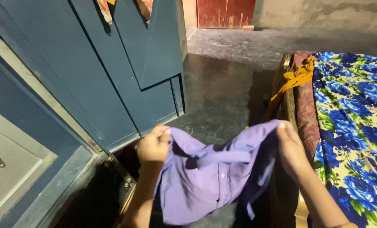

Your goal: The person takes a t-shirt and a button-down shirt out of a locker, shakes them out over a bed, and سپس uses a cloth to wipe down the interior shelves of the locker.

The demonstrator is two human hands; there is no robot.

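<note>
Two hands, the left hand [154,146] and the right hand [290,148], pinch a purple shirt [213,177] by its shoulders, low in the frame's centre. I think keeping both grips level would let it hang straight beside the flowered bed cover [357,126].

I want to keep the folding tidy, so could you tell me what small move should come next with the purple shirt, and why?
Probably draw both hands apart: the left hand and right hand pinch the purple button-up cloth shirt at its top edges, yet it sags crumpled between them.
</note>
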